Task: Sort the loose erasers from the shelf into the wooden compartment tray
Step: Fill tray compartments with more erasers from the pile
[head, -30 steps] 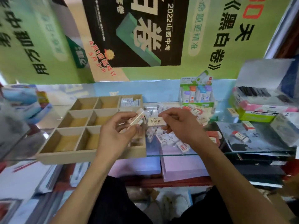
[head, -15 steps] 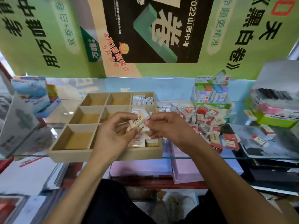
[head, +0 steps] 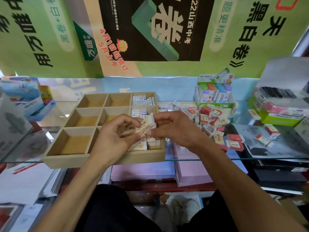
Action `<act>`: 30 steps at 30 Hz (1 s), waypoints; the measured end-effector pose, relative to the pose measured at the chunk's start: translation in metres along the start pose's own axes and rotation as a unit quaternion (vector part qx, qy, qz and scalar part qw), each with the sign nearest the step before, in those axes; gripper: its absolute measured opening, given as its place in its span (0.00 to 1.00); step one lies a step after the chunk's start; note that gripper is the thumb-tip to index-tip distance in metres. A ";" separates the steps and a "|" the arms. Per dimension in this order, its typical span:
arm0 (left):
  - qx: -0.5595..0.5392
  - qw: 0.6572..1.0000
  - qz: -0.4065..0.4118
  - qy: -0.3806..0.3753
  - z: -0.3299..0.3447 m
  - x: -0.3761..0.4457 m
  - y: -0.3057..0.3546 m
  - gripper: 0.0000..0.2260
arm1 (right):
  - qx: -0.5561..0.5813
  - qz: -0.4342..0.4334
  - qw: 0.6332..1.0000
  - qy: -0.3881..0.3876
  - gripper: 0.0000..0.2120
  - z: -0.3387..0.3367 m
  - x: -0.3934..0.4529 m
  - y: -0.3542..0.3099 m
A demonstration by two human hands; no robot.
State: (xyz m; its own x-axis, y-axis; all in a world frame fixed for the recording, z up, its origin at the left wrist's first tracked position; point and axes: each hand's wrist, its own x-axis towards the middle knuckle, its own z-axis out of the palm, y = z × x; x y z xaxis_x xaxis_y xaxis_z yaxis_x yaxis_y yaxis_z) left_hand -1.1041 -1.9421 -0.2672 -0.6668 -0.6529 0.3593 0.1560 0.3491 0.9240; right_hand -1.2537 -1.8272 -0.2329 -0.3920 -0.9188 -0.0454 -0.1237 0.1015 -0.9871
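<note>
A stationery shop: glass counter shelf (head: 234,159), boxed eraser displays (head: 214,96), study-book posters (head: 150,27) behind.

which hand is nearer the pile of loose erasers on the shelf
Right. The right hand is just beside the pile of loose erasers; the left hand is farther, over the wooden tray.

A glass shelf (head: 192,159) carries everything. Directly beneath and beyond the hands sits the wooden compartment tray (head: 103,160), its front edge overhanging the shelf's near rim. Just right of the right hand (head: 173,129) lies a loose heap of erasers (head: 207,118), red-sleeved and beige ones mixed. Beyond that heap stands a green display box (head: 214,95) of capped items. Farther right rests a green-and-pink carton (head: 282,113). Left of the left hand (head: 115,139), well apart, stand blue boxes (head: 25,99).
</note>
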 end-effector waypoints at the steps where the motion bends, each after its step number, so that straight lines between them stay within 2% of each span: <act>1: 0.003 1.000 -0.002 -0.002 -0.001 0.000 0.000 0.12 | -0.006 -0.002 1.000 -0.001 0.13 0.001 -0.001 -0.001; 6: 0.025 0.999 -0.020 0.017 -0.018 -0.005 0.007 0.11 | -0.041 0.004 0.999 0.006 0.11 0.004 0.000 0.000; 11: 0.194 0.980 -0.021 0.034 -0.059 -0.011 0.010 0.09 | -0.042 0.006 0.999 0.020 0.14 0.016 0.003 0.000; 14: 0.320 0.947 -0.017 0.018 -0.080 -0.003 0.008 0.09 | -0.046 0.004 0.998 0.043 0.15 0.025 0.008 -0.002; 18: 0.417 0.908 -0.026 -0.021 -0.091 0.015 0.002 0.08 | -0.040 -0.013 0.996 0.081 0.14 0.037 0.014 -0.004; 21: 0.528 0.844 -0.030 -0.084 -0.091 0.025 -0.004 0.08 | -0.047 -0.015 0.995 0.091 0.14 0.043 0.018 -0.004; 24: 0.616 0.781 -0.010 -0.100 -0.089 0.031 -0.007 0.08 | -0.052 -0.006 0.994 0.093 0.15 0.046 0.024 -0.004; 27: 0.630 0.771 -0.018 -0.094 -0.093 0.032 -0.010 0.07 | -0.051 -0.005 0.996 0.076 0.15 0.047 0.028 -0.004; 30: 0.608 0.789 -0.036 -0.078 -0.098 0.032 -0.014 0.06 | -0.065 -0.006 0.996 0.065 0.14 0.051 0.032 -0.004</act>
State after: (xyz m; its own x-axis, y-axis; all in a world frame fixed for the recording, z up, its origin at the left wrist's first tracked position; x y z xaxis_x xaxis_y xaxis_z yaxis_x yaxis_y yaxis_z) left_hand -1.0564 -2.0337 -0.2553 -0.7380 -0.6434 0.2034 -0.6385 0.7633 0.0980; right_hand -1.2195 -1.8758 -0.2376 -0.5038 -0.8638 -0.0042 -0.2432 0.1465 -0.9589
